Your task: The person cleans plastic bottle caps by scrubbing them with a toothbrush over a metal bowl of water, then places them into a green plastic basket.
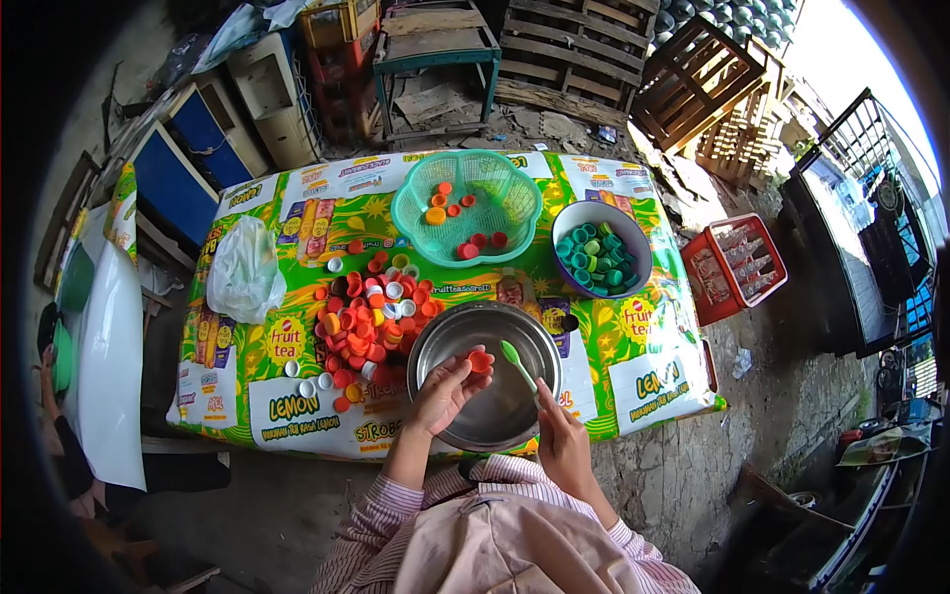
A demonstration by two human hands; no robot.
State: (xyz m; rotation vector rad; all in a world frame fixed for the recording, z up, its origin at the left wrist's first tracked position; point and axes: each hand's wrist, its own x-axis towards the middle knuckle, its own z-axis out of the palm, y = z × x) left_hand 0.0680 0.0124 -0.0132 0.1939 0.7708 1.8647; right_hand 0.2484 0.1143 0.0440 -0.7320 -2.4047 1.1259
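Over a steel bowl (458,327), my left hand (442,394) holds a red bottle cap (480,362) between thumb and fingers. My right hand (564,436) grips the handle of a toothbrush (519,366), whose green head points up and left, apart from the cap. A heap of loose caps (361,342), mostly red with some orange and white, lies left of the bowl. Behind it, a green plastic basket (408,213) holds several red and orange caps. A purple-rimmed bowl (645,247) on the right is filled with green caps.
A knotted clear plastic bag (245,272) lies on the left of the printed tablecloth (633,386). A red crate of bottles (705,287) stands right of the table. Behind are wooden pallets (574,49) and a green-framed stool (435,54). Another person's arm (49,381) shows at far left.
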